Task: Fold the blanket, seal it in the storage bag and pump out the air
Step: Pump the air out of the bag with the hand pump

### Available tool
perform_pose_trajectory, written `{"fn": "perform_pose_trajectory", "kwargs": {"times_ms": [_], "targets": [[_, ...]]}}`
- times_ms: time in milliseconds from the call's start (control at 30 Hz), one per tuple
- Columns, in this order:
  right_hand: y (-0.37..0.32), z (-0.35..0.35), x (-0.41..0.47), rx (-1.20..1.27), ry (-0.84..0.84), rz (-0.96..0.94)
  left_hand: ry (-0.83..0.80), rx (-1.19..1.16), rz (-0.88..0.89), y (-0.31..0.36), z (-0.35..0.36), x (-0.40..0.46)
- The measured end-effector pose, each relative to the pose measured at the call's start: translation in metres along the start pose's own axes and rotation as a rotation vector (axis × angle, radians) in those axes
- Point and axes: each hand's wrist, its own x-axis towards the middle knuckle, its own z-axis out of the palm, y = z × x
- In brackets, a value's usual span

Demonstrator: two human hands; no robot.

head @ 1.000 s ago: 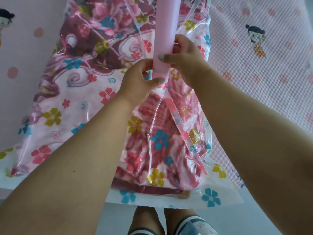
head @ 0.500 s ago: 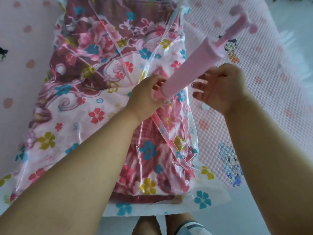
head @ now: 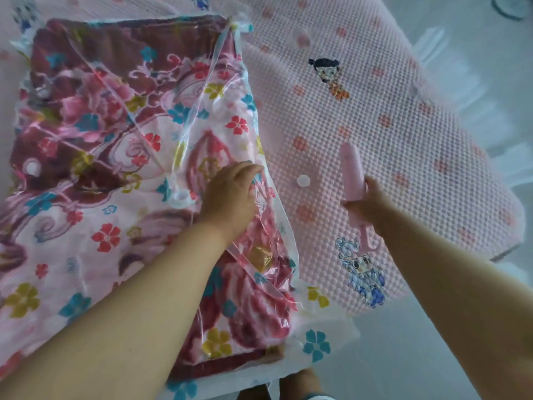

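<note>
Covering the bed, a pink bubble-textured mat (head: 403, 125) carries the flowered storage bag (head: 95, 235) with the blanket (head: 86, 111) inside; left hand (head: 230, 197) presses it, fingers curled, right hand (head: 367, 206) grips the pink pump (head: 353, 174) beside the bag.

— Where did the blanket (head: 95, 134) lie?
— Inside the storage bag (head: 291, 339), on the mat's (head: 403, 134) left part, with the left hand (head: 230, 194) on the bag.
— And the pump (head: 353, 176)?
— Right of the bag, above the mat, in the right hand (head: 367, 204). A small cap (head: 303, 180) sat between bag and pump.
</note>
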Motion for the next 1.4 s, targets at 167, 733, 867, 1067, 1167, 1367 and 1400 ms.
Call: {"fn": "perform_pose_trajectory", "kwargs": {"times_ms": [167, 733, 867, 1067, 1167, 1367, 1400], "targets": [[0.010, 0.018, 0.028, -0.390, 0.082, -0.122, -0.064, 0.024, -0.077, -0.009, 0.019, -0.014], [-0.049, 0.093, 0.055, -0.620, -0.062, -0.453, 0.008, -0.081, -0.114, -0.014, 0.027, -0.021], [-0.052, 0.094, 0.048, -0.581, -0.031, -0.408, 0.280, 0.041, -0.147, -0.028, 0.021, -0.036], [-0.115, 0.080, -0.001, -0.136, 0.081, -0.538, 0.288, 0.148, -0.382, -0.075, 0.001, -0.073], [-0.150, 0.105, -0.035, -0.071, -0.178, -0.747, 0.163, 0.174, -0.404, -0.091, 0.005, -0.093], [-0.186, 0.156, -0.079, -0.423, -0.390, -1.078, 0.165, 0.212, -0.362, -0.099, 0.017, -0.104], [-0.190, 0.161, -0.082, -0.458, -0.398, -1.084, 0.176, 0.216, -0.359, -0.100, 0.018, -0.104]]}}
